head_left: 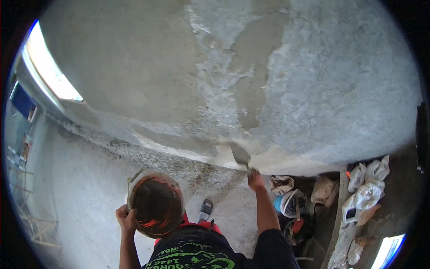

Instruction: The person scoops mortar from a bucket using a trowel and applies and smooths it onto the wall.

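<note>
My left hand [126,218] is closed on the left side of a round bucket [178,190], held out in front of me at waist height. Its inside looks dark with orange-red patches; what lies at the bottom is hard to make out. A thin pale strip [133,176] sticks out at its rim near that hand. My right hand [256,180] grips the handle of a trowel [241,154], whose grey blade is at the low part of the plastered wall [322,89]. A damp, darker streak of mortar [251,76] runs down the wall above the blade.
Right of me, a white-and-blue pail [293,202] stands among bags and clutter. White plastic sacks [365,197] lie on a ledge [336,224]. Rough debris [130,150] lines the wall's foot. My sandalled foot [206,209] rests on the concrete floor [85,179]. A bright window opening [51,67] is at left.
</note>
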